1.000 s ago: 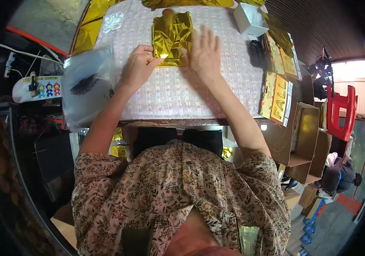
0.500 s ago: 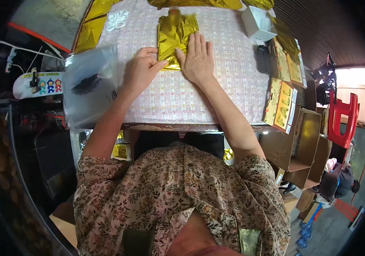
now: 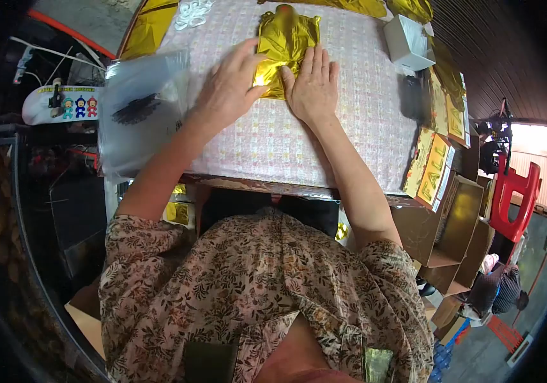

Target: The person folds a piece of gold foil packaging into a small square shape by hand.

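A shiny gold foil piece [image 3: 286,46], creased and roughly rectangular, lies on the patterned tablecloth [image 3: 254,150]. Its far end carries a blurred reddish-brown shape [image 3: 285,14] that I cannot make out. My right hand [image 3: 313,90] rests flat on the foil's near right side, fingers stretched out and thumb spread over the lower edge. At the left edge is my left hand [image 3: 232,84], slightly blurred, fingers apart, its tips at the foil. Neither hand grips anything that shows.
Clear plastic bags [image 3: 145,115] lie left. White loops [image 3: 193,14] sit at the far left, with more gold foil [image 3: 152,32] along the edges. A white box [image 3: 407,45], a dark object [image 3: 412,96] and a FALL-lettered package [image 3: 434,167] stand right, near cardboard boxes [image 3: 452,223].
My left hand has lifted and opened its fingers from their closer hold at the foil's lower left corner, moving up along the left edge. My right hand stays flat; the camera view has shifted slightly.
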Demonstrator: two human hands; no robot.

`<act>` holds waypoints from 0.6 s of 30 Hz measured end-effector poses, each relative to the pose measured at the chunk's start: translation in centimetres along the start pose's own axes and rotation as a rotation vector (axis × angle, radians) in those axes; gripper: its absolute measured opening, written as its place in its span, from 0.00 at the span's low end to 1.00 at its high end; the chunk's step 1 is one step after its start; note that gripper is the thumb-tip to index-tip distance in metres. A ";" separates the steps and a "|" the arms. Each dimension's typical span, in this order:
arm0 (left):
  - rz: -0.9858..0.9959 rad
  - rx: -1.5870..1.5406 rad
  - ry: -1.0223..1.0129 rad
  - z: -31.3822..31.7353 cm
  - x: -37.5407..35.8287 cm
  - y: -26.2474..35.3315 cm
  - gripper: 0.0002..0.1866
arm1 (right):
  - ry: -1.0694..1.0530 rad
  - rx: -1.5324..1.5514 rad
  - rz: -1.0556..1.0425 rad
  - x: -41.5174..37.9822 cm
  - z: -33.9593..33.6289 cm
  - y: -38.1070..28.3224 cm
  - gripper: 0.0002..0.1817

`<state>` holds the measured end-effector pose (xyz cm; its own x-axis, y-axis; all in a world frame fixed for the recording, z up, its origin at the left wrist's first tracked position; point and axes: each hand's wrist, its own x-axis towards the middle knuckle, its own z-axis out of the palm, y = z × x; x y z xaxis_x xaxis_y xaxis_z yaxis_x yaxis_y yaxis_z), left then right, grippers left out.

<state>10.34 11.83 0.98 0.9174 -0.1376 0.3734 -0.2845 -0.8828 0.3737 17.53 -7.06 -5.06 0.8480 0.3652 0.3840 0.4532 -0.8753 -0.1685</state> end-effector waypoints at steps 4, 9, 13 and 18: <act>0.339 0.315 -0.169 0.9 0.4 -1.8 0.31 | -0.014 0.005 0.000 0.1 0.0 0.0 0.45; 0.220 0.240 -0.389 -0.4 1.7 -2.6 0.33 | -0.024 -0.010 0.007 0.1 -0.1 -0.2 0.45; 0.187 0.079 -0.388 0.2 4.3 -3.7 0.31 | -0.016 0.003 0.015 0.0 -0.1 -0.2 0.44; 0.301 0.229 -0.288 3.7 6.5 -4.2 0.34 | -0.036 0.011 0.021 0.1 -0.3 -0.2 0.43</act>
<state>18.51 12.98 -1.27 0.8526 -0.4928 0.1737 -0.5105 -0.8566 0.0758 17.40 -6.93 -4.73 0.8668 0.3576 0.3475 0.4378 -0.8795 -0.1868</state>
